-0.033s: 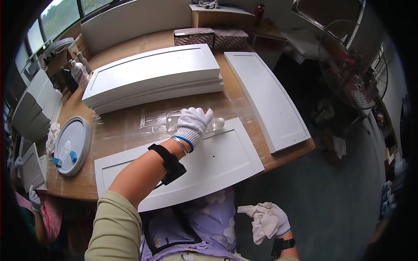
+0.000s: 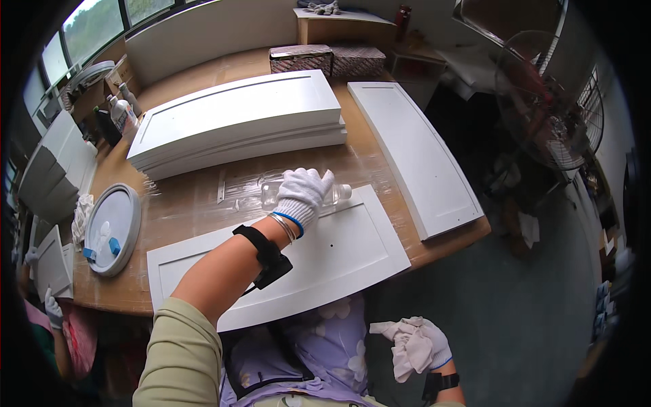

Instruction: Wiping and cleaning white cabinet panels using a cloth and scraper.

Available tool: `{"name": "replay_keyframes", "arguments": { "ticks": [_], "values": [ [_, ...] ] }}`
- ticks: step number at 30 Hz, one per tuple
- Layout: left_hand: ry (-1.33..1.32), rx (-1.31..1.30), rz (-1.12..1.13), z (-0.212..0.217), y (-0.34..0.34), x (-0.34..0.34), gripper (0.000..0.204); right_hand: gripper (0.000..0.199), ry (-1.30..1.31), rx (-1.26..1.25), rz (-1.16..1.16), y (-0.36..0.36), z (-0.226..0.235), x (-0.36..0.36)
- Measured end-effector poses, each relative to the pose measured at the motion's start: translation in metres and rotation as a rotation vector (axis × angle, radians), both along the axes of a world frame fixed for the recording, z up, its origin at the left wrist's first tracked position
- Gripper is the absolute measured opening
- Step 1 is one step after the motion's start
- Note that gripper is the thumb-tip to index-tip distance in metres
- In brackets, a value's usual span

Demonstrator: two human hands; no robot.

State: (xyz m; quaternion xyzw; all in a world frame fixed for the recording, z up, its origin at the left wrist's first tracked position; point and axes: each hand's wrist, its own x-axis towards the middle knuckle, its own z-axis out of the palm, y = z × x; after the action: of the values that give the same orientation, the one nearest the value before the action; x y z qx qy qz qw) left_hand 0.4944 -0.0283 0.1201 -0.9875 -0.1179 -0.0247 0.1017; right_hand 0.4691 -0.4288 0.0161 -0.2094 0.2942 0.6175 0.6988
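My left hand (image 2: 303, 195), in a white knit glove with a blue cuff edge, is closed around a clear plastic bottle (image 2: 270, 195). The bottle lies on its side, its neck pointing right, at the far edge of a white framed panel (image 2: 359, 234). That panel rests flat at the table's near side and has a small dark hole. Low on the right, off the table, my gloved right hand (image 2: 437, 342) grips a crumpled pale pinkish cloth (image 2: 409, 346), which hides most of its fingers.
Beyond the bottle, white panels (image 2: 237, 112) are stacked on the brown table (image 2: 169, 210). Another long panel (image 2: 420, 163) lies along the right edge. A round grey lid (image 2: 129, 247) with blue pieces sits left. A co-worker's gloved hand (image 2: 53, 308) shows far left; a fan (image 2: 549, 102) stands right.
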Motion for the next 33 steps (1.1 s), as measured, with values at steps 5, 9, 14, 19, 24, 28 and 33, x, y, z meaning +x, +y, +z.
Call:
{"name": "replay_keyframes", "arguments": {
  "ticks": [5,9,14,19,24,28,33],
  "values": [
    [-0.003,0.019,-0.048,-0.006,-0.012,0.020,0.037,0.033,0.030,-0.009,-0.047,-0.009,-0.025,0.003],
    [-0.021,0.068,-0.157,-0.004,-0.024,0.015,0.038,0.033,-0.019,-0.045,-0.062,-0.005,-0.025,0.007],
    [0.048,0.118,-0.322,0.008,-0.056,0.005,0.044,0.033,-0.251,-0.222,-0.205,-0.040,-0.091,0.000],
    [0.076,0.149,-0.306,-0.002,-0.056,0.000,0.041,0.018,-0.314,-0.044,-0.146,-0.033,-0.072,0.002],
    [0.082,0.225,-0.398,0.000,-0.066,-0.008,0.044,0.019,-0.093,0.129,-0.148,-0.036,-0.070,0.000],
    [0.053,0.202,-0.351,0.002,-0.069,-0.004,0.039,0.020,-0.163,-0.026,-0.180,-0.044,-0.087,-0.005],
    [0.099,0.190,-0.330,0.002,-0.071,-0.003,0.034,0.021,-0.306,0.031,-0.170,-0.038,-0.079,-0.006]
  ]
}}
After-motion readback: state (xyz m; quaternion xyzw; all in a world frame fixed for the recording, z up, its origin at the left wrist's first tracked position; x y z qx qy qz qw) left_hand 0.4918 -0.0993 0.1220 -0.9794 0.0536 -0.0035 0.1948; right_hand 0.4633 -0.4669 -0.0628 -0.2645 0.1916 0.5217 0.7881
